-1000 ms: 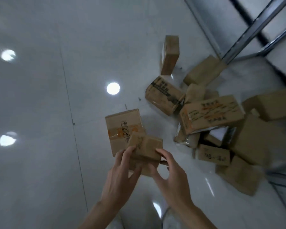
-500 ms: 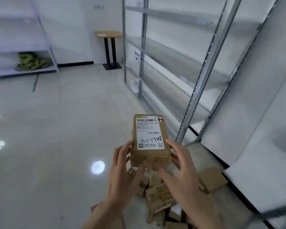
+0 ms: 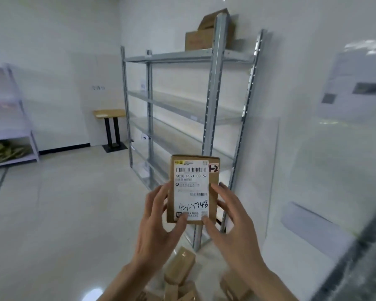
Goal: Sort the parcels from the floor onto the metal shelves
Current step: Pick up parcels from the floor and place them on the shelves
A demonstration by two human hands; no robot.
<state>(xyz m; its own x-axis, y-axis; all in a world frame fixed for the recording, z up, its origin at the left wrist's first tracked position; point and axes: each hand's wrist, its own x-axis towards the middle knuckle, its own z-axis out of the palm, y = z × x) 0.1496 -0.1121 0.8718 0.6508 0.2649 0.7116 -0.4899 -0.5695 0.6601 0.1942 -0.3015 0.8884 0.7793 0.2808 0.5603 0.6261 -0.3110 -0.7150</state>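
1. Left hand [image 3: 159, 216] and right hand [image 3: 230, 216] grasp one box [image 3: 192, 190] upright at chest height, label facing the person.
2. Step: reading the label.
3. Next: probably picking a level on the metal shelves [image 3: 191, 101] ahead.

the parcel [image 3: 192, 190] label's small print is too blurred to read. the floor parcels [image 3: 179, 268] are blurred, cut off by the bottom edge. the wall papers [image 3: 354, 83] at right are smeared, and the box [image 3: 199, 41] atop the metal shelves [image 3: 213, 88] sits partly behind an upright.
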